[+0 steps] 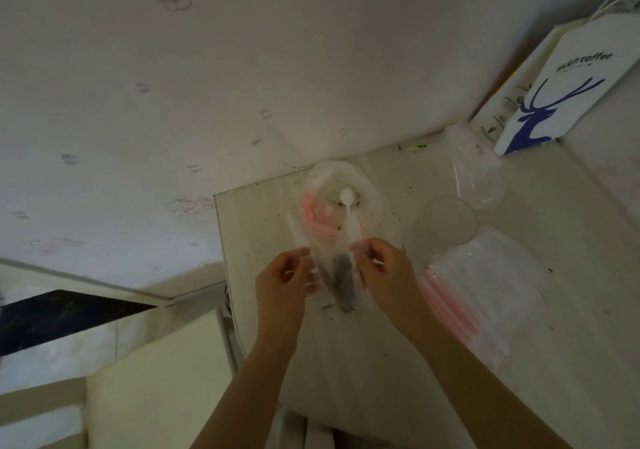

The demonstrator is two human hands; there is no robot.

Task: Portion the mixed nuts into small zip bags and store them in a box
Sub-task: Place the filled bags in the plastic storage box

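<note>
Over the surface (346, 362), held between both hands, hung the small zip bag (341, 296); all positions below are given from it. The left hand (282, 277) pinched the bag's left top corner. The right hand (384, 272) pinched the right corner by the red seal strip, fingers curled on the plastic. A dark portion, judged to be the mixed nuts (341, 268), sat in the bag's lower part. Whether the seal was pressed closed could not be determined.

Beyond the bag lay a large clear bag (374, 199) with a white spoon (348, 199) inside and something pink beside it, not identifiable. To the right lay a stack of empty zip bags (485, 292) with pink strips. Beyond and to the right stood a clear round container (450, 220), and further off a printed paper bag (561, 102).

Assessment: one portion appeared filled and at the sealing stage. No finished bags and no storage box could be confirmed. Most portioning and all boxing were therefore judged outstanding.
</note>
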